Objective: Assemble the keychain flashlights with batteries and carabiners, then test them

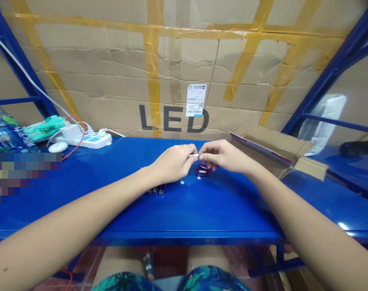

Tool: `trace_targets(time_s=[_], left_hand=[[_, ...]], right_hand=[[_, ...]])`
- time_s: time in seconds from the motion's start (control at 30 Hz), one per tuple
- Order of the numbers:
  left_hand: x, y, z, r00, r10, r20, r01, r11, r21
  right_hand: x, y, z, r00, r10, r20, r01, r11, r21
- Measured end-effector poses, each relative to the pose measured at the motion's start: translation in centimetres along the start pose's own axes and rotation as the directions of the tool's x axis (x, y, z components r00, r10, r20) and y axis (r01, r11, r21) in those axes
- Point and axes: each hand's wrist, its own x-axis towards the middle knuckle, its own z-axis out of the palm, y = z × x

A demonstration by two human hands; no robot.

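Note:
Above the middle of the blue table, my left hand [178, 161] is closed round a slim silvery rod-like piece [193, 155]. The fingertips of my right hand [222, 155] pinch close to the rod's other end; what exactly they grip is too small to make out. Just below my right fingers lie several purple carabiners [203, 170] in a small pile. Several dark, thin pieces with shiny metal ends [155, 190] rest on the table by my left wrist, partly hidden by the forearm. Two small pale discs [182, 182] lie between these groups.
An opened cardboard box [271, 149] stands to the right, flaps up. At the left are a white power strip [96, 140] with cables, a round white object [58, 147] and a large bottle [8, 129]. A big taped carton [111, 72] forms the back, between blue metal posts.

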Motion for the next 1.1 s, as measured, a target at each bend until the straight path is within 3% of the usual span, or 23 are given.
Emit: trace_targets(time_s=[0.17, 0.27, 0.53, 0.67, 0.73, 0.87, 1.1], left_hand=[[0.4, -0.4, 0.0, 0.989, -0.143, -0.044, 0.133, 0.976, -0.174], [0.7, -0.8, 0.3, 0.976, -0.210, -0.064, 0.194, 0.961, -0.195], [0.8, -1.3, 0.6, 0.956, -0.289, -0.047, 0.263, 0.917, -0.299], [0.8, -1.4, 0.5, 0.956, -0.290, -0.042, 0.256, 0.896, -0.363], [0.7, -1.5, 0.5, 0.960, -0.278, -0.034, 0.241, 0.882, -0.405], [0.7, -1.7, 0.5, 0.967, -0.253, -0.027, 0.214, 0.866, -0.452], [0.8, -1.6, 0.3, 0.966, -0.256, -0.029, 0.210, 0.846, -0.491]], right_hand=[[0.7, 0.5, 0.5, 0.998, 0.013, -0.061, -0.010, 0.999, 0.039], [1.4, 0.7, 1.3, 0.998, 0.012, -0.069, -0.012, 1.000, 0.000], [1.6, 1.4, 1.2, 0.994, 0.041, -0.103, -0.050, 0.995, -0.085], [1.7, 2.0, 0.9, 0.992, 0.015, -0.122, -0.046, 0.966, -0.255], [1.8, 2.5, 0.9, 0.995, -0.021, -0.094, -0.017, 0.923, -0.385], [2.5, 3.8, 1.1, 0.994, -0.074, 0.079, 0.106, 0.816, -0.568], [3.8, 3.9, 1.9, 0.988, -0.077, 0.137, 0.148, 0.755, -0.638]])
